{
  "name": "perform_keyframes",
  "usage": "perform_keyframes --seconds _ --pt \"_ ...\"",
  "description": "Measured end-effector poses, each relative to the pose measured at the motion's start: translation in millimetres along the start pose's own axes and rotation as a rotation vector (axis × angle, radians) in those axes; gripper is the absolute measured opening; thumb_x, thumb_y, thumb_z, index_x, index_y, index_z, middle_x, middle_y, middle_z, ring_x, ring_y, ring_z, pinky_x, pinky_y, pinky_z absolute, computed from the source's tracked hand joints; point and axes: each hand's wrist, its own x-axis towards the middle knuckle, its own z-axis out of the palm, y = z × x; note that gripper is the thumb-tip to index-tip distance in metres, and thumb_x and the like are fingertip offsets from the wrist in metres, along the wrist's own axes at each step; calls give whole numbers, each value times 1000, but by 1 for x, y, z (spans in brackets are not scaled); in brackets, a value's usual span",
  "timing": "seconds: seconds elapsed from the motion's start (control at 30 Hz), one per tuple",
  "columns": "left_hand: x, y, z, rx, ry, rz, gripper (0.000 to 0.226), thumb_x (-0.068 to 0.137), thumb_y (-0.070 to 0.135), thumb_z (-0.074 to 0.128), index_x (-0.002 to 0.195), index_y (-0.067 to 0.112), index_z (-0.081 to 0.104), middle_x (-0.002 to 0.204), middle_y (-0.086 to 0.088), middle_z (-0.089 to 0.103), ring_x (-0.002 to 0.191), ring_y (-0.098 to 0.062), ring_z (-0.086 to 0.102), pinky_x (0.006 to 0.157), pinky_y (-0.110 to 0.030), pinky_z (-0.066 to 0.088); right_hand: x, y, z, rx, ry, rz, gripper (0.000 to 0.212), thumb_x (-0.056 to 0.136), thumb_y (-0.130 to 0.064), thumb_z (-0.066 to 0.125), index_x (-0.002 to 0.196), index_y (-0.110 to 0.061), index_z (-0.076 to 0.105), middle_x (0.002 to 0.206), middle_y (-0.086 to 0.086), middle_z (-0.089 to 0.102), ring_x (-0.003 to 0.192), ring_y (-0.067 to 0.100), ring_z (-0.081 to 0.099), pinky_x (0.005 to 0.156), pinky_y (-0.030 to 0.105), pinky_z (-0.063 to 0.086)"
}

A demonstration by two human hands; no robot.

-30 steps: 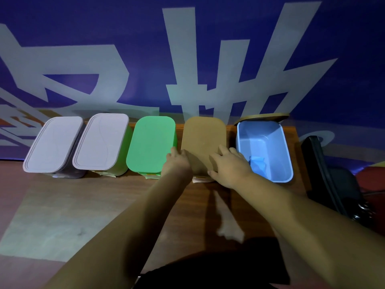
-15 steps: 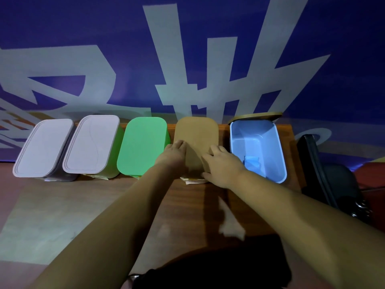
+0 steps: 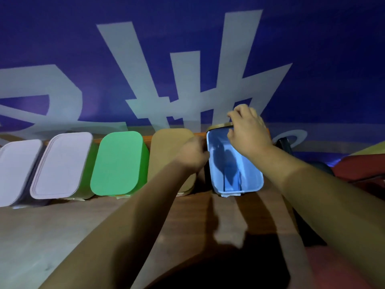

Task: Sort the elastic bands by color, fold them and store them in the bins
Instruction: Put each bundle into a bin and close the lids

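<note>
Five bins stand in a row at the table's far edge. Only the blue bin [image 3: 255, 184] is uncovered; something blue [image 3: 231, 183] lies at its near end, too shadowed to make out. Behind it a tan lid [image 3: 217, 126] leans at the far rim, and my right hand [image 3: 248, 130] grips that lid's edge. My left hand [image 3: 193, 154] is curled at the blue bin's left rim, fingers hidden. To the left stand a tan-lidded bin [image 3: 168, 147], a green-lidded bin [image 3: 119, 161] and two lilac-lidded bins [image 3: 62, 163] [image 3: 17, 170]. No loose bands show.
A blue banner with pale lettering [image 3: 187, 59] hangs right behind the bins. A black bag [image 3: 284, 143] and a red object [image 3: 364, 165] sit to the right of the blue bin. The wooden table [image 3: 62, 236] stretches toward me.
Both hands left the tan-lidded bin and went right: the right one up to the lid behind the blue bin, the left one to the blue bin's left rim. The camera tilted up.
</note>
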Motion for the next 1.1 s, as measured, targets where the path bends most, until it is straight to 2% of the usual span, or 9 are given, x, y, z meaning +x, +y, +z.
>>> perform_keyframes --seconds 0.13,0.27,0.37,0.43,0.6,0.73,0.87,1.0,1.1 --pt "22 17 11 -163 27 -72 47 100 23 62 145 28 50 121 0 69 97 -22 71 86 -45 63 1 35 8 -3 -195 138 64 99 -30 65 158 -24 42 158 15 36 138 40 42 112 52 42" --pt "35 26 16 -83 29 -55 67 102 22 60 163 26 32 132 6 56 103 -21 69 84 -31 57 0 51 14 146 -290 216 68 101 -32 62 163 -38 33 158 16 34 134 43 48 105 52 51" --pt "42 28 19 -64 65 -49 67 102 24 62 163 24 34 151 -6 55 128 -27 61 103 -36 53 2 56 16 259 -274 217 63 104 -27 60 163 -33 38 152 17 42 121 40 59 94 44 56" --pt "42 31 22 -78 77 -54 64 102 26 63 161 22 39 152 -7 55 133 -27 57 112 -43 50 2 59 17 301 -241 226 56 105 -30 58 160 -28 44 149 17 45 117 38 62 91 40 55" --pt "33 35 27 -122 152 -36 61 100 28 64 157 19 44 148 -4 59 132 -24 58 111 -44 49 -10 58 12 318 -196 197 56 108 -46 55 160 -29 44 151 19 44 124 41 58 95 42 54" --pt "17 33 32 -159 193 -32 60 98 30 63 155 24 46 145 -3 60 130 -21 58 110 -46 51 -29 55 6 279 -164 152 57 109 -39 53 164 -31 38 155 18 40 124 40 57 91 43 56" --pt "-10 30 39 -193 219 -3 62 93 33 60 154 30 45 144 1 60 129 -17 59 109 -46 52 -53 49 1 274 -146 141 59 108 -32 55 165 -31 36 163 18 31 139 38 46 103 45 51" --pt "-36 27 48 -189 226 70 62 94 30 61 153 27 44 149 4 56 137 -14 53 114 -43 47 -79 42 -1 365 -69 189 57 106 -33 60 160 -31 44 176 16 7 160 35 17 123 48 35" --pt "-51 26 56 -147 226 103 61 96 22 66 153 20 43 150 0 53 136 -16 53 113 -35 45 -97 40 7 404 -64 236 52 103 -35 62 153 -35 49 176 14 4 158 40 22 120 49 41"
